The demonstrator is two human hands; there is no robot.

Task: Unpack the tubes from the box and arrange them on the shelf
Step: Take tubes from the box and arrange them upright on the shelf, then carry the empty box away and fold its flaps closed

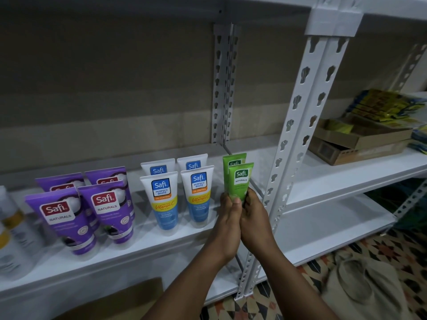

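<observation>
Head view tells me the white metal shelf [147, 252] already carries four purple plastic tubes [78, 215], four white-and-blue tubes [178, 192] and one green tube [233, 159], while my left hand [227, 224] and right hand [255, 221] clasp another green tube [240, 180] upright before it, so I judge unpacking well advanced.

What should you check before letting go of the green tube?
1. Both hands on the tube: left hand and right hand grip the front green tube low down: ok.
2. Tube upright: ok.
3. In line with the back green tube: ok.
4. Cap resting on the shelf: cannot tell, hands hide it.
5. Gap to the white tubes: ok.
6. Room beside the post: ok.
</observation>
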